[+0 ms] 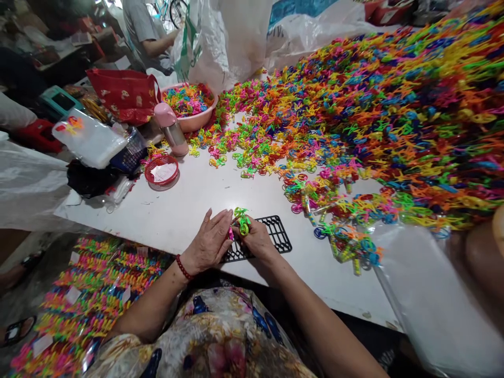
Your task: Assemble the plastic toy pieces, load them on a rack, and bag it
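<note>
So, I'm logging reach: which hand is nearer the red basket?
Left. In the picture, the left hand is below and to the right of the red basket; the right hand is farther right, past the left hand.

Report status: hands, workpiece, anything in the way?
Right hand holding bright green plastic toy pieces; left hand alongside, grip unclear. Black slotted plastic tray underneath. Multicoloured plastic pile beyond, apart from hands.

Both my forearms [155, 302] slant inward across the near edge of the desk [197, 184], wrists close to it. Left hand [212, 236]: fingers nearly straight, side by side, thumb toward the right hand [258, 239]; whether it grips, I cannot tell. On the right I log fingers curled into a pinch, tips partly hidden.
</note>
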Demonstrator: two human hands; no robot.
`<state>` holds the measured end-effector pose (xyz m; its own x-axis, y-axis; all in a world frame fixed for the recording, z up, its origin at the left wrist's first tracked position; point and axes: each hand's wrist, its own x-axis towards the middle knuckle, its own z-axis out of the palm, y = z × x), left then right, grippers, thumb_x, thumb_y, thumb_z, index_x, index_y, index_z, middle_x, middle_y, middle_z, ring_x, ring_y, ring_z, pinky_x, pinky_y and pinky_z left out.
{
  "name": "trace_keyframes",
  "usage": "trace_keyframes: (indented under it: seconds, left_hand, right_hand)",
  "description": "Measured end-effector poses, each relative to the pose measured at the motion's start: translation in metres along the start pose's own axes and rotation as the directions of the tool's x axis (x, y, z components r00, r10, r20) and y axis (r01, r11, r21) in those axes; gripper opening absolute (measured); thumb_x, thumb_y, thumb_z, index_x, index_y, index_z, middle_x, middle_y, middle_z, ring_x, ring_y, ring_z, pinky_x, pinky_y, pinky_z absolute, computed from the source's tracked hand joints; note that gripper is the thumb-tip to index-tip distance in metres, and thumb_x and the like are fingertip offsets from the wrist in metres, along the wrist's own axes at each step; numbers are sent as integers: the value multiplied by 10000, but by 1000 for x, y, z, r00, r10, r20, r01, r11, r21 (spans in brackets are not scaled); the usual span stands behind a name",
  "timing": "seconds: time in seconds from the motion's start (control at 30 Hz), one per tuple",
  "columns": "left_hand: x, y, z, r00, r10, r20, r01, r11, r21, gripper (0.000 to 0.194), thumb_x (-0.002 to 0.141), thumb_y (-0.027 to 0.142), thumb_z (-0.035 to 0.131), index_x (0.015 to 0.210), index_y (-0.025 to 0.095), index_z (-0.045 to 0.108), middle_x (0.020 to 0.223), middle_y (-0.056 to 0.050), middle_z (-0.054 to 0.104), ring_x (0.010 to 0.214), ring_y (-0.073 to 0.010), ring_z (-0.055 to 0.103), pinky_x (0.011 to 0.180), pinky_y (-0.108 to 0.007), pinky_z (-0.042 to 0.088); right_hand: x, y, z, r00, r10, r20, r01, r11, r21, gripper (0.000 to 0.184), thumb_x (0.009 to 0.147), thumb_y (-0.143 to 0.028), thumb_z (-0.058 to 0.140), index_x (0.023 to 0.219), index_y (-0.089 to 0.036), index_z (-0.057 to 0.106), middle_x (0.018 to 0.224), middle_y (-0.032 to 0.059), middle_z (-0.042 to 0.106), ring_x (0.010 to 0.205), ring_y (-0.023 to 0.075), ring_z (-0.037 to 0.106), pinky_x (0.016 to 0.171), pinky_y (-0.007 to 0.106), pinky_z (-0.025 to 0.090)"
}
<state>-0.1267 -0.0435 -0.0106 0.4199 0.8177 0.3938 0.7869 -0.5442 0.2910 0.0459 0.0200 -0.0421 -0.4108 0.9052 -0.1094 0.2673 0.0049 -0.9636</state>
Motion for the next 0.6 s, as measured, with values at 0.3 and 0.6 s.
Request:
trace_keyframes:
  seconds: [0.3, 0.6]
  left_hand:
    - [-1, 0, 0, 1000, -4, 8, 4, 1000, 6, 728, 972, 252, 434, 1568, 144, 29, 1513, -180, 414, 1444, -273, 324, 1198, -571, 193]
    - [-1, 3, 0, 996, 21, 85, -34, 986, 164, 554, 972, 243, 459, 1508, 210, 325, 1553, -113, 372, 1462, -283, 277, 1202, -597, 90]
  right_hand:
    - [6, 7, -6, 959, -211, 187, 273, 865, -422, 159, 825, -115, 491, 899, -200, 603, 848, 53, 691, 736, 170, 595, 694, 248, 424]
    - [8, 9, 1, 947, -186, 262, 308, 755, -578, 163, 831, -68, 511, 911, -168, 613, 888, 72, 649, 759, 170, 577, 715, 261, 431]
